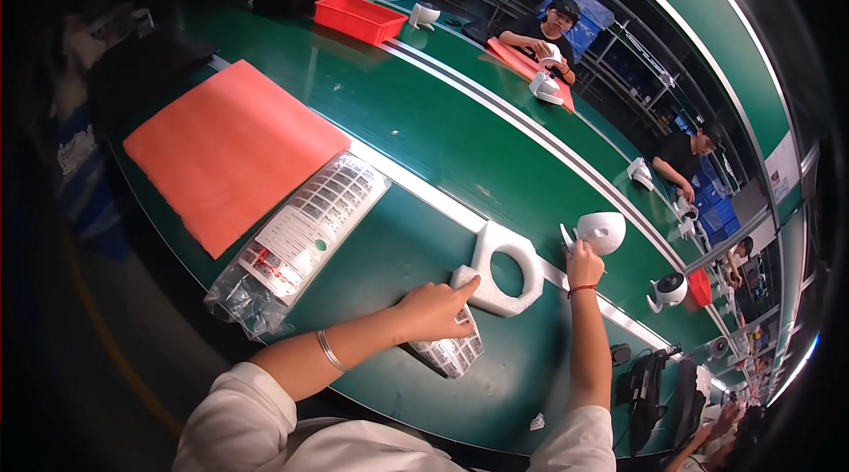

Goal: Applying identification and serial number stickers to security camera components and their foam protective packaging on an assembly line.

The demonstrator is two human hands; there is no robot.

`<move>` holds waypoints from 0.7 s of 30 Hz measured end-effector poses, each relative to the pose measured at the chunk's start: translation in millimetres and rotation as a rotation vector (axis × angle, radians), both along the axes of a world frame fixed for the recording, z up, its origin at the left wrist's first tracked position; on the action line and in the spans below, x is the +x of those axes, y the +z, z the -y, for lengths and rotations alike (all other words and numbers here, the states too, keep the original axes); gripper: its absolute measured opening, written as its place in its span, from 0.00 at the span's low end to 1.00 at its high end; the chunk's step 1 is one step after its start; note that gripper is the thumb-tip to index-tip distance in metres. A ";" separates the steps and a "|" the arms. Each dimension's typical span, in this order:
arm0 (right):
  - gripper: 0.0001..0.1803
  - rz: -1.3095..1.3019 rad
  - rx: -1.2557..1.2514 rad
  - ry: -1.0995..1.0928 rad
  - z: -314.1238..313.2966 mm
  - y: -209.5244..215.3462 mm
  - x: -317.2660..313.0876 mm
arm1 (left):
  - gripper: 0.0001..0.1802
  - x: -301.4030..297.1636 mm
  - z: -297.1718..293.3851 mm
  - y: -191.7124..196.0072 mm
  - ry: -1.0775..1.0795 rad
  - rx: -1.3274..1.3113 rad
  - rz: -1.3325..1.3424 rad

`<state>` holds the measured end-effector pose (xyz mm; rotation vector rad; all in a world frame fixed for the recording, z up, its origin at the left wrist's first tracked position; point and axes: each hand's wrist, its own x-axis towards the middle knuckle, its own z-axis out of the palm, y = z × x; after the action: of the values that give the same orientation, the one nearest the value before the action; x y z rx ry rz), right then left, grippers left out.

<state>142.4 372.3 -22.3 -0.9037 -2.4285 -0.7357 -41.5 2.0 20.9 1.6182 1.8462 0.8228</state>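
My right hand (585, 265) is closed on a white rounded device (600, 232), gripping it low near its stand over the far strip of the bench. My left hand (435, 309) lies across the near bench with a finger stretched against the corner of a white foam ring (534, 277). That foam piece has a large round hole, through which green bench shows. Partly beneath my left hand is a printed sheet of small labels (455, 353); the hand hides its upper part.
Left of my hands lie a bagged label pack (305, 233) and an orange-red foam mat (234, 149). A red tray (360, 19) stands farther off. Across the conveyor, co-workers handle similar white devices (546, 88). Black cabled items (644, 391) sit at the right.
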 end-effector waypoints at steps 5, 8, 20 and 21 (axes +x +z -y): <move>0.35 -0.132 -0.400 -0.335 25.9 7.0 -25.4 | 0.46 -2.5 3.1 -1.0 0.015 0.000 -0.009; 0.39 0.014 -0.524 -0.410 24.1 24.2 -15.7 | 0.45 -3.0 -1.7 -1.0 -0.003 0.030 -0.035; 0.12 -0.532 -0.922 0.431 230.9 51.3 38.4 | 0.27 34.0 4.2 -7.1 -0.005 0.401 0.133; 0.10 -0.531 -0.865 0.502 239.3 48.8 43.2 | 0.27 40.3 2.3 -11.8 0.009 0.484 0.190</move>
<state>185.6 133.1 26.5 -0.5870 -2.2739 0.7049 -1.2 -0.3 9.1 1.7344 1.5998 1.4593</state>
